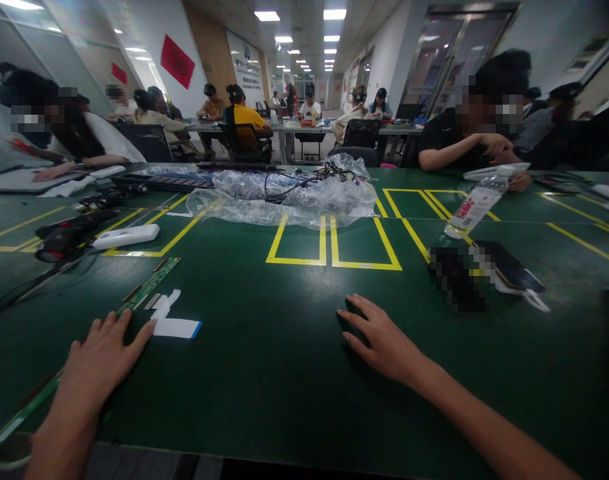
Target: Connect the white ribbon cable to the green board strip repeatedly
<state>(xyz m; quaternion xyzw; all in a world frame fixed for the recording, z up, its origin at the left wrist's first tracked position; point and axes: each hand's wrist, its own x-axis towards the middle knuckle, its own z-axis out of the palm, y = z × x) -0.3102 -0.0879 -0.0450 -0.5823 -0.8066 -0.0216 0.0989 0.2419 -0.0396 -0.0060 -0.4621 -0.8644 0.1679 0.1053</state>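
Observation:
My left hand (pixel 97 357) lies flat with its fingers extended over a long, narrow green circuit board (pixel 153 280), covering the board's middle. The board runs slantwise from the table's front left edge up past my fingertips. By my left thumb lies a white flat ribbon cable (pixel 177 327) with a blue end; the thumb tip touches or nearly touches it. Out to the right, my right hand (pixel 379 337) rests low over the bare green tabletop, fingers apart, with nothing in it.
Crumpled clear plastic wrap (pixel 284 193) with black cables lies across the table's middle. A tilted water bottle (pixel 477 203) and a phone (pixel 509 263) are at right. Left stand a white power bank-like device (pixel 127 236) and a black headlamp-like item (pixel 71 233). Other people sit around.

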